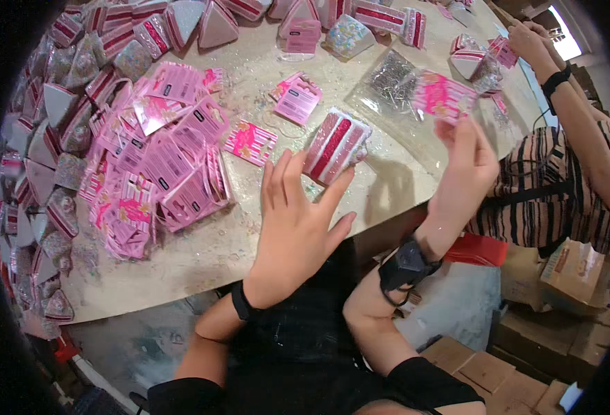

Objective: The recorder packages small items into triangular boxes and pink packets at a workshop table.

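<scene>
A toy cake slice [331, 146], pink and white with a dark pink middle stripe, lies on the table in front of me. My left hand [292, 232] rests at its near side with fingers spread. The index fingertip meets or almost meets the slice's lower edge; I cannot tell which. Raised to the right, my right hand [463, 162] pinches a pink striped header card [445, 95] between thumb and fingers. Beneath that card is a clear plastic bag [390, 77] of small dark metal pieces. Left of the slice lie a loose striped card [250, 142] and a pale pink card [297, 101].
A heap of pink cards [173, 162] covers the table [243, 242] on the left. Glittery cake slices [59, 104] pile along the left and far edges. At the right, another person's hands [532, 43] hold a card by a slice. Cardboard boxes [540, 339] stand below.
</scene>
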Available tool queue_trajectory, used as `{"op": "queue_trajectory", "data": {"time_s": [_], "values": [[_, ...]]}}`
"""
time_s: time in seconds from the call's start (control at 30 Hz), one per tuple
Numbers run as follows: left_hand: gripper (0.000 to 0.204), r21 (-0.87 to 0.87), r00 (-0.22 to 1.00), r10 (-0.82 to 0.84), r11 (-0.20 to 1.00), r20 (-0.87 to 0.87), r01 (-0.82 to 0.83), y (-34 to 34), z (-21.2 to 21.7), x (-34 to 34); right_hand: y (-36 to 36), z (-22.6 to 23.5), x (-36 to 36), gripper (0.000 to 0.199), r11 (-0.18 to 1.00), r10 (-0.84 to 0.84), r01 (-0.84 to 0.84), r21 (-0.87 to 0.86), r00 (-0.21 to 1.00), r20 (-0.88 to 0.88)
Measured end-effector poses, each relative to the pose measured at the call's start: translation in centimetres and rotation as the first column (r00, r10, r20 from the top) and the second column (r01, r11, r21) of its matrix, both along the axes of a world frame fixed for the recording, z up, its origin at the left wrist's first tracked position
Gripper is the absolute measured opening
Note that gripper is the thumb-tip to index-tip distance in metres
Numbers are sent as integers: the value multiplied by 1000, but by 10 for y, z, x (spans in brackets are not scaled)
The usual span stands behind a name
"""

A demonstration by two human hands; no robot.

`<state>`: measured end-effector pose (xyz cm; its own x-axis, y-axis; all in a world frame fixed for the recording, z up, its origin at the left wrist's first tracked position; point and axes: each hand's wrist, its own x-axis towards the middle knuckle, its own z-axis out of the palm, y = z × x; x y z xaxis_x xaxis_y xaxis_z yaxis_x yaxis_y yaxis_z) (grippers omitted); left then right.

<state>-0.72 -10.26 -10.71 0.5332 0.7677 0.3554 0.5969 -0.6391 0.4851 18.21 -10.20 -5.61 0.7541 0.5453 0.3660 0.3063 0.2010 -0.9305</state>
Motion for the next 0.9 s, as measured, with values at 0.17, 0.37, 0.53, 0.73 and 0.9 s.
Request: {"op": "queue_trajectory", "data": {"time_s": [0.17,0.37,0.53,0.73,0.9], "values": [[58,-19,999,22,1000,-33,-23,-4,8,-3,7,-22,-37,23,972,221,-232,-23,950,-222],[74,25,988,152,988,7,-153,-12,11,-5,-4,-17,-27,20,929,368,-363,77,873,-321],[82,27,887,127,988,444,-155,-13,-1,-12,-25,-9,-13,12,742,642,-660,-115,750,-161],[54,67,860,-42,998,509,9,-8,-2,-19,-17,-1,-2,22,325,941,-912,-249,338,-10],[44,54,855,-28,999,518,0,-6,-1,-19,-12,-9,-8,22,418,904,-883,-212,428,-2]]}}
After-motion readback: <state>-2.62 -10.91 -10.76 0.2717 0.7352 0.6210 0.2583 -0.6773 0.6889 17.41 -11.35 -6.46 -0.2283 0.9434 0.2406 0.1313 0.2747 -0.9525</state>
